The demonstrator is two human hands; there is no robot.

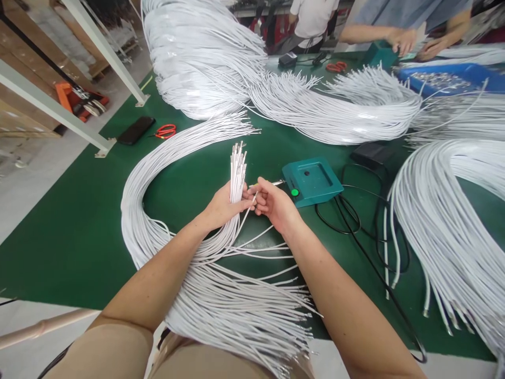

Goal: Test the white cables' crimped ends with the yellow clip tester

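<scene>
My left hand (225,206) is wrapped round an upright bundle of white wires (238,173), their tips standing above the fingers. At its thumb, the end of a single white wire (248,209) slants up toward my right hand (275,204). The fingers of my right hand are curled in at that wire's end; their exact grip is partly hidden. Just behind the right hand, a slim metal rod (279,182) juts from the left side of a teal device with a green button (312,181). More loose white wires (236,300) spread beneath my forearms, over the table's near edge.
Large white wire bundles (205,58) lie at the back and a wire coil (442,210) on the right. Red-handled scissors (165,131) and a black phone (136,130) rest on the green table (59,231). Black cables (355,231) trail right. Across stands a co-worker beside a blue tray (473,75).
</scene>
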